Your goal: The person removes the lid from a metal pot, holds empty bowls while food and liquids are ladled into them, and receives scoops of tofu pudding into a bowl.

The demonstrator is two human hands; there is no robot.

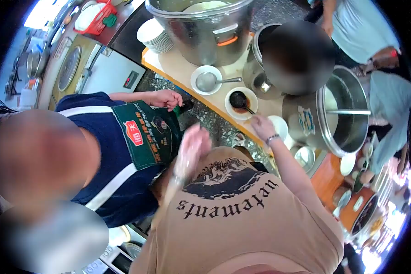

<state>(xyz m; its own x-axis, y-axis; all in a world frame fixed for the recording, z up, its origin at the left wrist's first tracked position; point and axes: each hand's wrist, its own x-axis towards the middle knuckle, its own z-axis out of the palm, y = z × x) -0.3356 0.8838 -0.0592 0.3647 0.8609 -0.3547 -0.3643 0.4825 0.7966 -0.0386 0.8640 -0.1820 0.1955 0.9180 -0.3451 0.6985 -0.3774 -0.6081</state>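
My right hand (263, 128), with a bracelet at its wrist, is closed at the handle end of a dark ladle (238, 99). The ladle's head rests in a white bowl (228, 108) with brown sauce in it. Beside that, a second white bowl (198, 86) holds a metal ladle (207, 81), its handle pointing right. In front of my shirt, my left hand (195, 142) is raised and smeared by motion, with its fingers hard to make out. A small white bowl (278, 127) lies just right of my right hand.
Large metal pots (201, 39) stand on and around the light wooden table (178, 77). Stacked white plates (153, 36) sit at its far corner. A person in a green apron (146, 132) stands close on my left. Other people (365, 32) are at the right.
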